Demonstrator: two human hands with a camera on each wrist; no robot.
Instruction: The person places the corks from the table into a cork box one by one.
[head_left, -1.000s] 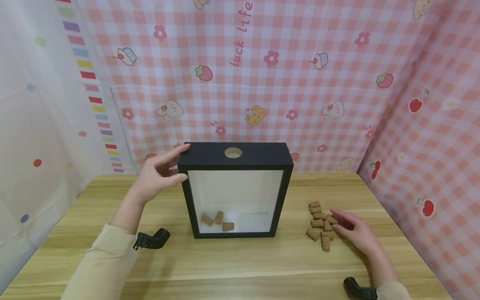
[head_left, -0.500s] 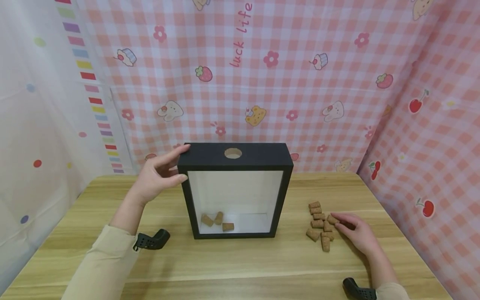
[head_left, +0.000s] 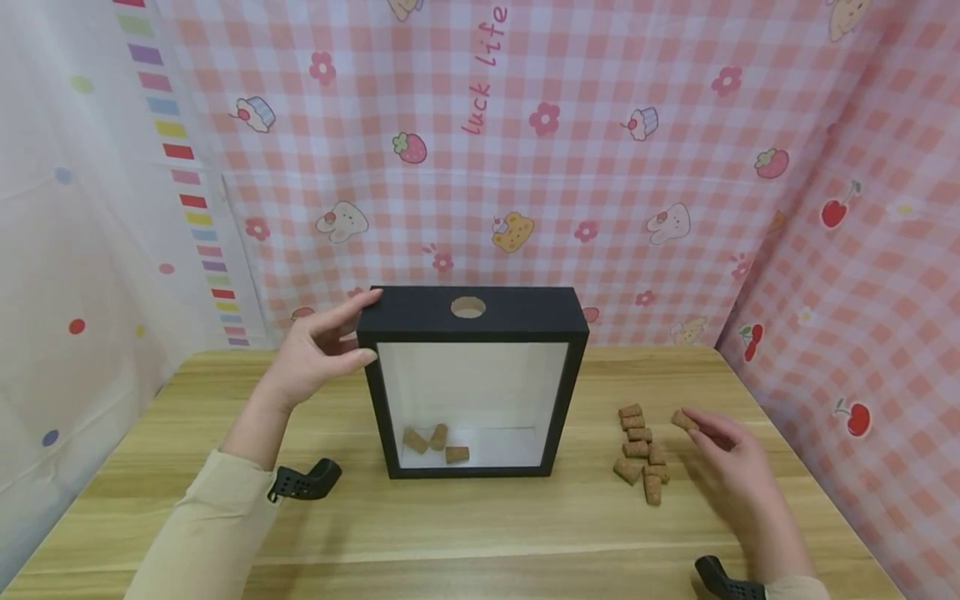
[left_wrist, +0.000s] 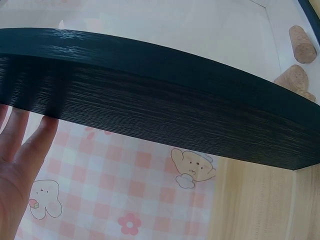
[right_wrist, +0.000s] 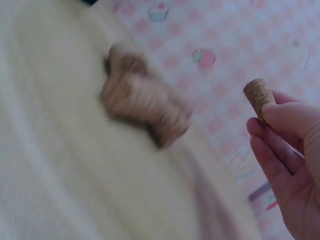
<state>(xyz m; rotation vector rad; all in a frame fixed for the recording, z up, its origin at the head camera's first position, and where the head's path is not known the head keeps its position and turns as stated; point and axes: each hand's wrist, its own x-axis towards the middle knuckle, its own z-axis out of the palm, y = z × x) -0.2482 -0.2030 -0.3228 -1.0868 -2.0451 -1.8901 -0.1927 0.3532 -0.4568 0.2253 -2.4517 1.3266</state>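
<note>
Progress looks early: three tan tapered cork stoppers (head_left: 457,454) lie on the floor of the black rectangular box with white back and see-through front (head_left: 474,337), toward its left half. Box stands upright on the pale wood-grain tabletop (head_left: 480,542); round hole (head_left: 468,307) in its top panel, nothing seen in it, probably the way in.

One single brown cork (head_left: 683,420) is in the right hand (head_left: 738,462), pinched between thumb and fingers, one end sticking out past the fingertips. It's just right of the loose ones, not touching them, well apart from the box, so reads as picked up, not yet put in.

Remaining: loose pile of brown corks (head_left: 635,449) on the tabletop, right of the box. Roughly eight, some overlapping, exact count unsure; right wrist view too blurred to help. Most lie on their sides, several touching.

Left hand (head_left: 311,358) grips the box at its upper left corner, thumb on the front edge, fingers reaching toward the back edge; likely just steadying it.

If all corks belong inside, well under half are in: three done, one in hand, whole pile left.
</note>
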